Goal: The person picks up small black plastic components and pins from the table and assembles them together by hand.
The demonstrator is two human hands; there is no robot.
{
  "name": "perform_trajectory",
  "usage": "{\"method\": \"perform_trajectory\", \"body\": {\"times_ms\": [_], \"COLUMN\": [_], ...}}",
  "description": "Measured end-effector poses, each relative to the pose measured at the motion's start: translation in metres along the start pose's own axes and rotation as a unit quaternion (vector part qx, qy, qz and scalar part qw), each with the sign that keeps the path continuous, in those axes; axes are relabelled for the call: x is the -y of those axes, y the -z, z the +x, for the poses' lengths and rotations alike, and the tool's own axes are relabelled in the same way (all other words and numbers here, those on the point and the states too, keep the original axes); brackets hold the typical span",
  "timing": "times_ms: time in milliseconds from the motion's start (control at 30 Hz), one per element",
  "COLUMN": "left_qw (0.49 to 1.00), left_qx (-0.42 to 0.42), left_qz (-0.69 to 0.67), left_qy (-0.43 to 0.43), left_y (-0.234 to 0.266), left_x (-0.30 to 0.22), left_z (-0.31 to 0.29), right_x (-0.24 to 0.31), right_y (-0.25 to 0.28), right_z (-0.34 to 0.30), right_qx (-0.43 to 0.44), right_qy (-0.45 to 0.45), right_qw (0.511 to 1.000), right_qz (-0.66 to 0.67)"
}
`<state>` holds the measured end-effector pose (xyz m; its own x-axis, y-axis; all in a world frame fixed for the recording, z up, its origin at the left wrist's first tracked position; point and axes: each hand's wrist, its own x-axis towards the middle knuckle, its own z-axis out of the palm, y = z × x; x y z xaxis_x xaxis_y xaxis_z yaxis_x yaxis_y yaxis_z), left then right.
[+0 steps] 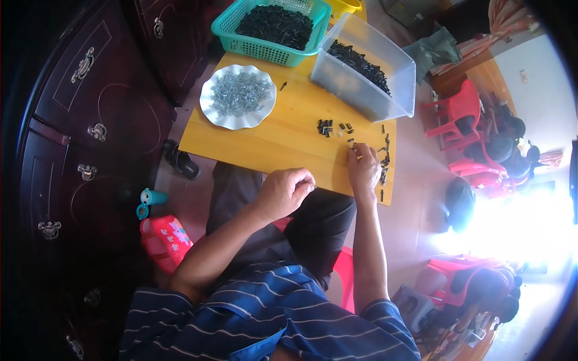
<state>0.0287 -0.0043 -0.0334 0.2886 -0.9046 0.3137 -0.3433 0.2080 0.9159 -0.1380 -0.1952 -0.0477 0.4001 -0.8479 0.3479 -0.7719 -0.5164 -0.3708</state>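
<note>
Left hand [282,194]: thumb and forefinger pressed together; cannot tell on what.
Right hand [363,171]: fingertips bunched low over the wooden tabletop [289,144]; pinch unclear.
Stubby black pieces [321,126]: glossy, loosely clustered on the tabletop beyond both hands.

Honestly can't read any text, brands, numbers or signs here. Closest I get is the red thing [161,242] at lower left: it's got some pale printed marks [176,246], but they're too small and blurry to tell if they're letters or just pictures.
</note>
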Motion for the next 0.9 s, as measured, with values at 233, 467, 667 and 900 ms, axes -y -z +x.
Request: {"method": "perform_trajectory", "body": {"times_ms": [233, 467, 667, 900], "left_qw": [1.000, 0.999, 0.998, 0.996], "left_qx": [-0.012, -0.037, -0.056, -0.065], "left_qz": [-0.001, -0.001, -0.009, 0.056], "left_qy": [-0.010, -0.025, -0.001, -0.025], "left_y": [0.000, 0.000, 0.005, 0.007], "left_x": [-0.001, 0.003, -0.004, 0.004], "left_z": [0.001, -0.001, 0.001, 0.003], "right_x": [0.000, 0.005, 0.028, 0.055], "right_y": [0.000, 0.006, 0.016, 0.019], "right_z": [-0.017, -0.034, -0.058, -0.078], "right_qx": [0.009, -0.002, 0.146, 0.226], "right_qy": [0.006, 0.047, -0.121, -0.098], "right_qw": [1.000, 0.997, 0.882, 0.828], "right_qz": [0.001, 0.057, 0.431, 0.503]}}
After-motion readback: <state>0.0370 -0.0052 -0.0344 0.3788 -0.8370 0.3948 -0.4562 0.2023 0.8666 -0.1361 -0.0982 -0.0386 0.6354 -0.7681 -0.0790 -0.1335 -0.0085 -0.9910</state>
